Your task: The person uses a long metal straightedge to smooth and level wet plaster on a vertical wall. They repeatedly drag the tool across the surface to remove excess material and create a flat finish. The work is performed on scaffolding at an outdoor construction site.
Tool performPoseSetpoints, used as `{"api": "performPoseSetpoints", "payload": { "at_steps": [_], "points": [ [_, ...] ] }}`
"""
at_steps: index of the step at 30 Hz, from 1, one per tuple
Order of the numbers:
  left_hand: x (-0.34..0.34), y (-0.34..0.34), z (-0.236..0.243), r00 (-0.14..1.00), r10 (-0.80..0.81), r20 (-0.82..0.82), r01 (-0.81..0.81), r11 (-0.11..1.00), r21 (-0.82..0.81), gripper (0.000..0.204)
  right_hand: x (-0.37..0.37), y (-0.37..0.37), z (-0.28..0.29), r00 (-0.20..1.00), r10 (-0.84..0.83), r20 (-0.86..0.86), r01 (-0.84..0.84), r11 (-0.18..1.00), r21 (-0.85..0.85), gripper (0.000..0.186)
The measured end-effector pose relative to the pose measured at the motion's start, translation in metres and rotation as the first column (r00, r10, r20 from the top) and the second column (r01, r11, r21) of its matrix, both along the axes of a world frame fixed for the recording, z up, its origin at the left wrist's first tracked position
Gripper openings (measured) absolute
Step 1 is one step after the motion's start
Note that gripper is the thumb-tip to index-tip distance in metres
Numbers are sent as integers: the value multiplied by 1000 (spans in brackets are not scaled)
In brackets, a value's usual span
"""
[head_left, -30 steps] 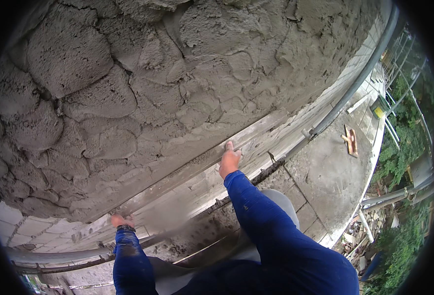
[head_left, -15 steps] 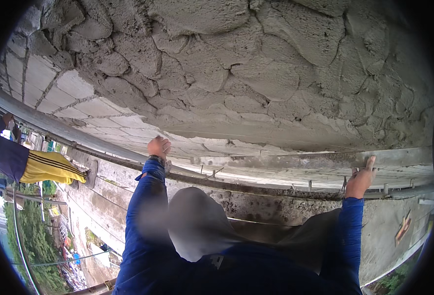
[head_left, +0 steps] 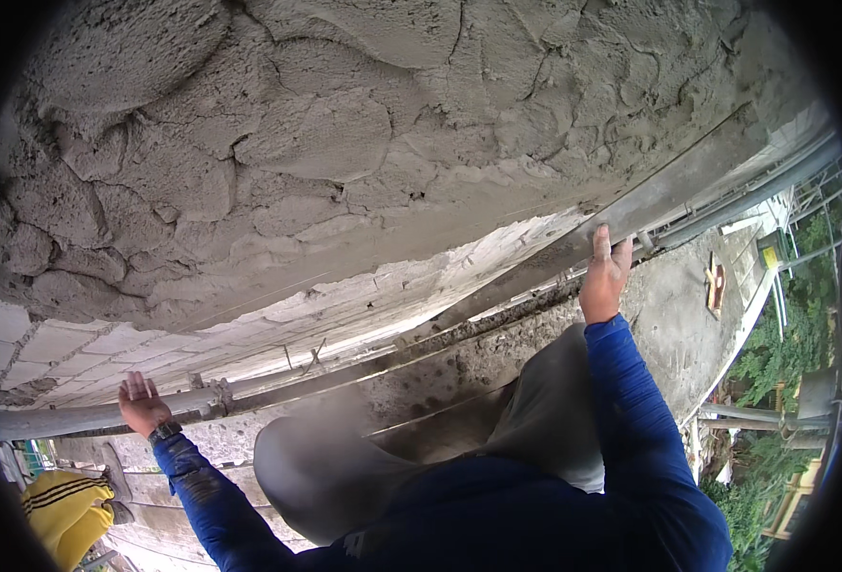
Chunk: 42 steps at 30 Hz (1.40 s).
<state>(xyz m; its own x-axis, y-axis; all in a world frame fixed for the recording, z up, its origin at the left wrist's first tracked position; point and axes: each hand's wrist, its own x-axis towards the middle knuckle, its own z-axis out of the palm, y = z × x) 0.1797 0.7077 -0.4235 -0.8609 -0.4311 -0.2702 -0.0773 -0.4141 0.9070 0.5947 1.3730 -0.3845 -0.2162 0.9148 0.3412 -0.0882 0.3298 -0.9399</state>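
Note:
My right hand (head_left: 606,276) grips a long flat grey straightedge (head_left: 674,186) with its fingers up against the face. The bar slants along the lower border of rough wet mortar (head_left: 316,133) spread thickly over the wall. My left hand (head_left: 144,405) is away from the bar, its fingers stretched out and nothing in them, just by a grey metal pipe (head_left: 49,421). Below the mortar, a strip of bare pale block wall (head_left: 78,345) shows. A thin string line (head_left: 278,288) crosses the mortar's lower part.
Under me are worn scaffold planks (head_left: 659,334). A small float-like hand tool (head_left: 717,286) lies on them at the right. At the lower left stands a co-worker in yellow trousers (head_left: 63,515). Scaffold pipes (head_left: 764,415) and green trees (head_left: 774,372) appear beyond the edge.
The view has turned toward the right. My left hand has opened out and sits farther from the straightedge. My right hand stays at the bar, which now slants up to the right.

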Motion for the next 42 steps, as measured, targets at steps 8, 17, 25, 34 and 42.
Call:
{"api": "performPoseSetpoints", "payload": {
  "at_steps": [8,17,25,34,42],
  "points": [
    [-33,22,-10,954,-301,-16,301,951,67,72,-17,-13,-2,985,-59,161,38,990,133,38],
    [50,21,-54,991,37,126,9,940,-342,47,-7,9,-15,988,-90,128,88,996,17,37],
    [62,60,-43,996,-66,62,85,919,-384,34,-16,-2,-1,983,-60,171,66,997,-27,36],
    [94,190,52,671,-721,-172,399,548,-735,17,-41,-20,3,976,59,210,-106,970,217,24],
    [145,375,153,70,-991,-112,563,133,-816,44,-71,-56,16,944,114,308,-209,932,297,30]
  ]
}}
